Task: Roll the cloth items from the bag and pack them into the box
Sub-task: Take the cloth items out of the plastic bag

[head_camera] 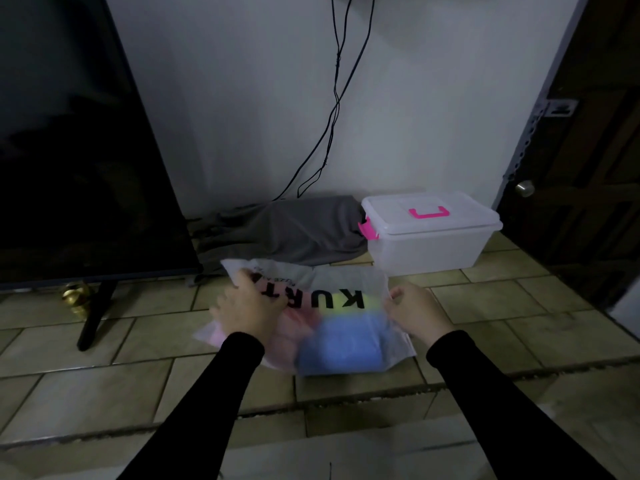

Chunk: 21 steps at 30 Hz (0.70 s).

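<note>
A dim room with a floor of pale stone tiles (145, 344) running back to a white wall (242, 98); nearest, two black-sleeved arms reach forward over the tiles; the left hand (247, 306) lies on the left side of a translucent white bag (332, 282), its fingers curled over the bag's far left edge and gripping it; the right hand (415, 308) pinches the bag's right edge between curled fingers and thumb; the bag lies flat on the floor between the hands, printed with black letters, and through it show folded cloth items (341, 348), blue nearest, yellow-green and pink beside; just beyond lies a heap of grey fabric (287, 226); to its right, touching it, stands a clear plastic box (429, 237) with its lid on, pink handle and pink latch; at far left a dark television (69, 133) on its stand, a small brass pot (74, 296) beside the foot; black cables (332, 109) hang down the wall; a dark door (588, 150) at right.
</note>
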Available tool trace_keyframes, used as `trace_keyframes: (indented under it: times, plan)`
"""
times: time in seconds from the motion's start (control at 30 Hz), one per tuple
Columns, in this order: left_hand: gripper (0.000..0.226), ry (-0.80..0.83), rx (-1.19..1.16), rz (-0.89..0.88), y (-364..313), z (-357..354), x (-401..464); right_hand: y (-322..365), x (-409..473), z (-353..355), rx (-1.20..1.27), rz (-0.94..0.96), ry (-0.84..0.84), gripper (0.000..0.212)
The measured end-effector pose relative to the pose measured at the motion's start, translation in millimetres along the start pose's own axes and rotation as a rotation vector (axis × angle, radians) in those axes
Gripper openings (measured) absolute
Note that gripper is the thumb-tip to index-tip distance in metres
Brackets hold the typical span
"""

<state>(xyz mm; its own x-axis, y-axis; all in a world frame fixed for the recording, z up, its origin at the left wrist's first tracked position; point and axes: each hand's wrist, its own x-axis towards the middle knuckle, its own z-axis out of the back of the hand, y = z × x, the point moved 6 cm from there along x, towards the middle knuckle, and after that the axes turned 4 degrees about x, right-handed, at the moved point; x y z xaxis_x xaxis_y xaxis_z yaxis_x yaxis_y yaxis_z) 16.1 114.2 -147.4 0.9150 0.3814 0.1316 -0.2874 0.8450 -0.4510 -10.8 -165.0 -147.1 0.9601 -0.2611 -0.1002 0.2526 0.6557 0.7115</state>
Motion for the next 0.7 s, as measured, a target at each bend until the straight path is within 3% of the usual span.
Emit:
trace_keyframes:
  times: [0.17,0.2,0.27,0.37,0.47,0.57,0.7]
  plan:
    - [0.026,-0.402,0.138,-0.29,-43,26,-36,-18,6,0,0.056,-0.049,0.01,0.012]
    - [0.017,-0.433,0.174,-0.317,-45,22,-42,-22,7,0,0.062,-0.059,0.018,0.011]
    - [0.011,-0.298,0.205,-0.251,-38,7,-40,-24,8,-1,0.07,-0.038,0.025,0.01]
    - [0.056,-0.046,0.15,-0.092,-28,-5,-36,-16,9,-5,0.08,0.008,0.037,0.007]
    - [0.098,0.044,0.177,-0.134,-37,-14,-46,-1,9,-12,0.095,0.04,0.097,0.009]
    - [0.111,0.083,0.191,-0.15,-40,-26,-49,7,11,-15,0.146,0.091,0.125,0.008]
    - [0.108,0.05,0.154,-0.127,-32,-35,-40,2,22,-10,0.221,0.091,0.126,0.017]
